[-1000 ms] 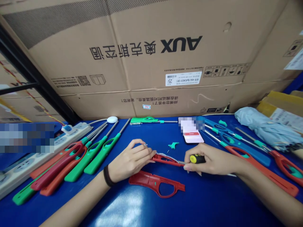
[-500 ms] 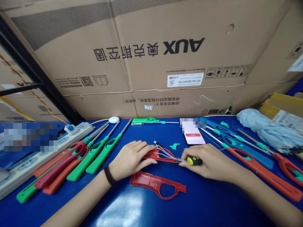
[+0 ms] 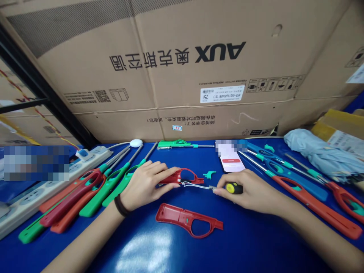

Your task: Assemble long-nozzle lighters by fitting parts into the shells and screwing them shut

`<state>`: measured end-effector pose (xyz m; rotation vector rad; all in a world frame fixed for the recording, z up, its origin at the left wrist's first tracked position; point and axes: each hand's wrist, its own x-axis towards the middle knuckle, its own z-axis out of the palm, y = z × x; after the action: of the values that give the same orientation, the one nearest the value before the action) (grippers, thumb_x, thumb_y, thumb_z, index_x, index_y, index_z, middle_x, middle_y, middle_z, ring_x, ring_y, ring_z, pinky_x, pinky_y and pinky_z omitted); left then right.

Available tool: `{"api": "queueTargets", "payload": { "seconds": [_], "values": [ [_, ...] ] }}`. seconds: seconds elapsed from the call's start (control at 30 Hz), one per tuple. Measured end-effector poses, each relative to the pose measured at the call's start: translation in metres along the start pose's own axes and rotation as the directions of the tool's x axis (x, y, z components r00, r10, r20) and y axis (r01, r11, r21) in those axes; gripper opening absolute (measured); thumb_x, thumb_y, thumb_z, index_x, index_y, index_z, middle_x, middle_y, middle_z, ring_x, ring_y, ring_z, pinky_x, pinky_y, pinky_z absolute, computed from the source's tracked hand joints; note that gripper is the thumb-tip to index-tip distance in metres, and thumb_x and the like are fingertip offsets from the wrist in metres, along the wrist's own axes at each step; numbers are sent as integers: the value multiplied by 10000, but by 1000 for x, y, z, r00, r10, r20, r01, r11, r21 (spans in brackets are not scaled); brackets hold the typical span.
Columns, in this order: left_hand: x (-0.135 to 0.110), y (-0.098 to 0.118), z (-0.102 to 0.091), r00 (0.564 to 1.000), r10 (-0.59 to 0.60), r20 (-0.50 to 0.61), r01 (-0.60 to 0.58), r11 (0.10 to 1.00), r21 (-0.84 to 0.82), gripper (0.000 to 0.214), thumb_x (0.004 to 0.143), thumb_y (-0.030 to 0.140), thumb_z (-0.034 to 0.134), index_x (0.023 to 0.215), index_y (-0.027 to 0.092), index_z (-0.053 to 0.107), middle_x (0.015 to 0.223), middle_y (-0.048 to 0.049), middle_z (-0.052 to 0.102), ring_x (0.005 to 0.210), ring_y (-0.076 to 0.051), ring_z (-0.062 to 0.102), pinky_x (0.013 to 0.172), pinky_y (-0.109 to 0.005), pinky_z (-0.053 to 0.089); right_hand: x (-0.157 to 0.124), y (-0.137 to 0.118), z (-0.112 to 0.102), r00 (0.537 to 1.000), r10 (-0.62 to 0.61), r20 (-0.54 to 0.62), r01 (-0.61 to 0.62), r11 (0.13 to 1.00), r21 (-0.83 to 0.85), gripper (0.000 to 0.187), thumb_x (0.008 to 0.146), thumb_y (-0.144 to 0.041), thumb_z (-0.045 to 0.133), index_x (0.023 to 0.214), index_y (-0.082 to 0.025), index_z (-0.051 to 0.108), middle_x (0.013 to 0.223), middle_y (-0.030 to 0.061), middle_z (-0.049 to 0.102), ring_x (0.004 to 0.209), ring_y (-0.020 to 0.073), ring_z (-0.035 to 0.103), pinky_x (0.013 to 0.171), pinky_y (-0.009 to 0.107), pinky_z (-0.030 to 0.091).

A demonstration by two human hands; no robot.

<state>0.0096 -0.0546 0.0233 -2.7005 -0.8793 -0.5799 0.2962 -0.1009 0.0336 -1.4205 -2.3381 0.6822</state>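
Observation:
My left hand point(image 3: 146, 184) is closed on a red lighter half-shell point(image 3: 182, 176), held a little above the blue table. Thin white wires point(image 3: 196, 185) run from that shell toward my right hand point(image 3: 250, 191). The right hand is wrapped round a yellow and black screwdriver point(image 3: 233, 187) and pinches the end of the wires at its fingertips. A second red half-shell point(image 3: 189, 220) lies flat on the table in front of both hands. A small teal trigger piece point(image 3: 209, 174) lies just behind the held shell.
Green and red long-nosed lighters point(image 3: 93, 189) lie in a row at the left, beside a white power strip point(image 3: 25, 197). Blue and red lighters point(image 3: 298, 185) lie at the right. A phone point(image 3: 231, 161), a folded grey umbrella point(image 3: 321, 155) and large cardboard boxes point(image 3: 182, 68) stand behind.
The left hand has lifted the red half-shell up and to the left. The wires now stretch out between the shell and the right hand, which has stayed about where it was.

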Motion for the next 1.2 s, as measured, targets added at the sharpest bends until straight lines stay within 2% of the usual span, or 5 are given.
{"api": "queueTargets", "payload": {
  "seconds": [0.17,0.33,0.67,0.9,1.2],
  "values": [
    [-1,-3,2,997,-31,65,39,991,-125,400,899,464,538,1231,244,569,834,-13,617,717,-153,546,659,-272,368,0,7,-10,1000,-4,-7,5,997,82,361,867,-523,511,812,-213,687,660,4,653,577,139,542,557,253,370],
    [-1,4,12,985,-17,173,68,954,-293,395,895,453,551,1210,217,581,884,-35,647,793,-171,585,701,-278,394,-2,11,-20,997,-34,-73,47,984,171,326,757,-537,646,753,-213,685,708,-6,664,636,150,569,611,260,401],
    [4,24,24,973,-89,215,165,915,-368,379,773,542,654,814,165,646,972,-48,605,848,-198,544,793,-337,407,3,10,-5,999,-31,-29,34,994,104,302,832,-520,577,822,-234,674,764,-1,692,676,161,599,639,273,413],
    [2,17,20,972,-110,208,193,880,-435,404,793,484,667,1127,261,625,971,-25,626,886,-187,562,820,-334,390,4,15,-2,998,-41,52,41,999,-2,272,841,-497,579,823,-251,695,785,6,708,705,183,624,623,268,399],
    [1,17,22,986,-54,157,132,826,-548,237,835,344,667,1048,241,665,971,-27,642,901,-170,586,835,-329,408,3,20,-8,997,-25,70,35,990,-136,199,815,-451,625,791,-264,688,828,-2,718,756,208,636,606,268,379]
  ]
}}
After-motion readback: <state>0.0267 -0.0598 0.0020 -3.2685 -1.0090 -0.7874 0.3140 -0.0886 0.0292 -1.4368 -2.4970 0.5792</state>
